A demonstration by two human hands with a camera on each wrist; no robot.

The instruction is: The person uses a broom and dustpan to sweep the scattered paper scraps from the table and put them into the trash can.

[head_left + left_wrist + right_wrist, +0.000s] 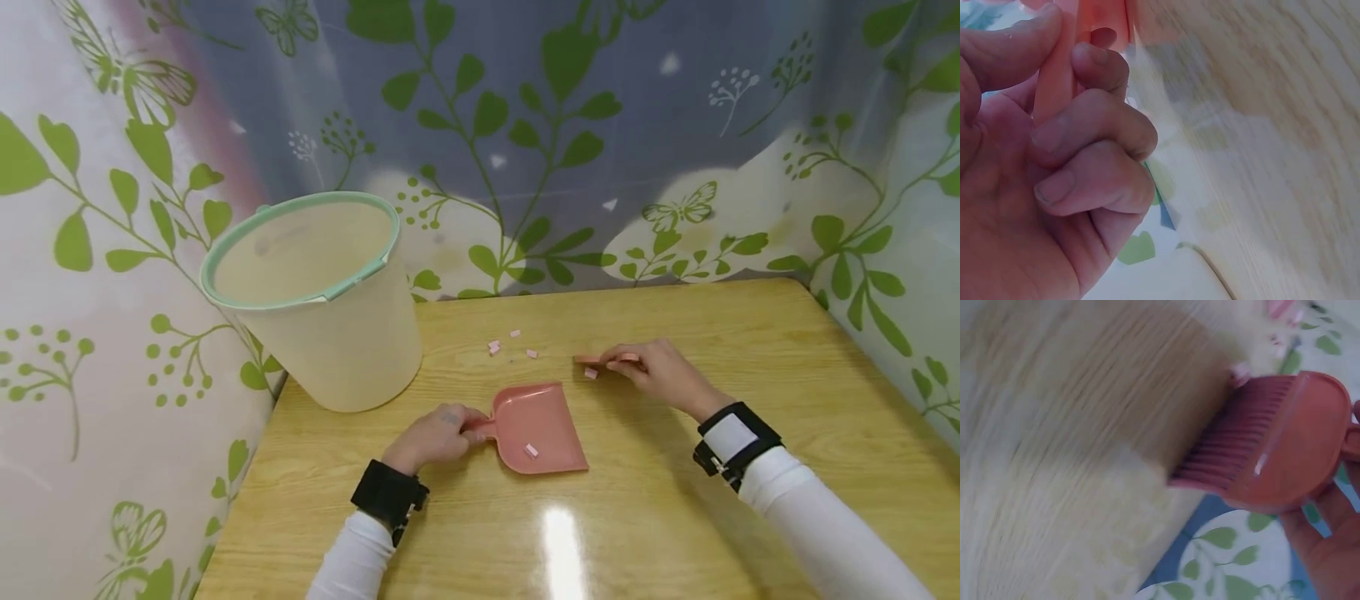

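Note:
My left hand (pixel 438 437) grips the handle of a pink dustpan (pixel 542 417), which lies on the table with its wide edge facing right. In the left wrist view, its fingers curl round the pink handle (pixel 1057 87). A small pale pink piece (pixel 531 451) sits in the pan. My right hand (pixel 663 377) holds a pink hand brush (pixel 1291 440), its bristles down toward the wood. One pink piece (pixel 591 373) lies beside the bristles. Several more pink pieces (pixel 494 347) are scattered farther back, beyond the dustpan.
A tall cream bucket (pixel 352 350) with a mint-green rim stands at the table's back left. The wooden table (pixel 675 533) meets a leaf-and-butterfly patterned curtain (pixel 487 167) behind and at both sides. Both wrists wear black straps.

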